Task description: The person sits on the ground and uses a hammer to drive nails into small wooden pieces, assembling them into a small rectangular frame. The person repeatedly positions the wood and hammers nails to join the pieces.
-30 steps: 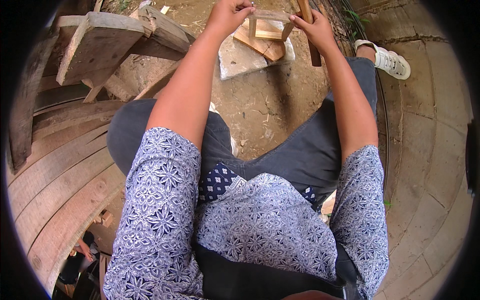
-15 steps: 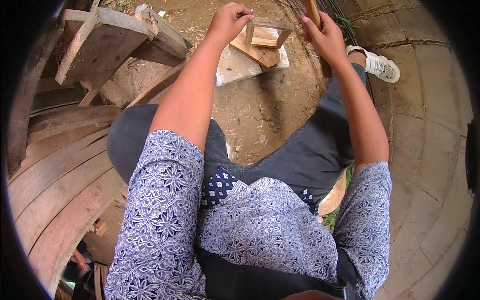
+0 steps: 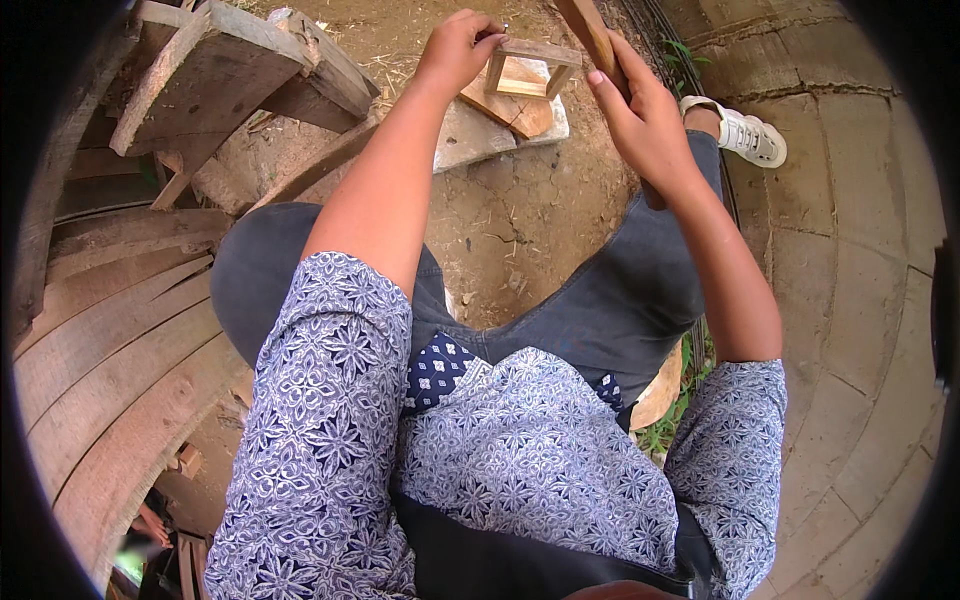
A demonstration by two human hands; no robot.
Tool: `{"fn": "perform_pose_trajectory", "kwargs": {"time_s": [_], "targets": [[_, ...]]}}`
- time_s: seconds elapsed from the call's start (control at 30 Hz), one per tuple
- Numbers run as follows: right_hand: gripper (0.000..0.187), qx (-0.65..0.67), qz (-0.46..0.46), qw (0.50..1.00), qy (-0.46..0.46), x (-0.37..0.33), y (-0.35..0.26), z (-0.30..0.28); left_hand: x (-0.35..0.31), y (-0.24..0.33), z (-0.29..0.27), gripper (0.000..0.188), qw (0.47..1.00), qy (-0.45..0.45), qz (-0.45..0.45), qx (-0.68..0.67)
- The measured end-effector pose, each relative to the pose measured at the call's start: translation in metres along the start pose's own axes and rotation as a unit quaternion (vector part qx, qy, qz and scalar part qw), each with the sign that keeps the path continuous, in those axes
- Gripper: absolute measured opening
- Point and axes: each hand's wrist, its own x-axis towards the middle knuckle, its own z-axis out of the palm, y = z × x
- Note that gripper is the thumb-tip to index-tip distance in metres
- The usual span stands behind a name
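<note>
While the head view takes in both arms, the small wooden frame (image 3: 537,50) sits at the far side, standing on a flat wooden board (image 3: 527,117) that lies on a pale slab (image 3: 470,146). The left hand (image 3: 462,52) has its thumb and fingertips pinched together at the frame's left far corner, apparently on a thin nail-like piece (image 3: 506,29), though it is too small to be sure. The right hand (image 3: 648,122) is wrapped around a long wooden handle (image 3: 594,38), held to the right of the frame and apart from it; the handle's far end runs out of sight, so I cannot tell what it carries. The frame should be light and stiff, dry rather than slippery, and probably weakest at its corners, where the thin bars could split or rack out of square. A hold on one of the side bars or low at a corner would likely brace it best, with fingertips off the top bar's upper face. The board ends just beyond the frame on the near right, and the slab's near edge drops to the dirt ground (image 3: 495,230), so a sideways push could tip things over. Most room lies nearside, over that dirt between the legs; stacked planks (image 3: 215,85) crowd the left, while the right leg (image 3: 655,250) and a white shoe (image 3: 752,138) limit the right.
</note>
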Motion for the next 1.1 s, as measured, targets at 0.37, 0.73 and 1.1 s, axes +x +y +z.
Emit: {"fn": "perform_pose_trajectory", "kwargs": {"time_s": [0.37, 0.73, 1.1], "targets": [[0.05, 0.017, 0.013, 1.0, -0.002, 0.014, -0.013, -0.003, -0.004, 0.0, -0.001, 0.014, 1.0, 0.011, 0.0, 0.014], [0.046, -0.001, 0.0, 1.0, 0.027, 0.008, -0.007, 0.011, -0.007, 0.0, 0.004, 0.014, 1.0, 0.021, -0.008, -0.011], [0.046, 0.018, 0.046, 0.999, -0.001, 0.009, -0.022, 0.002, -0.006, -0.006, 0.008, 0.014, 1.0, 0.016, -0.014, -0.006]]}}
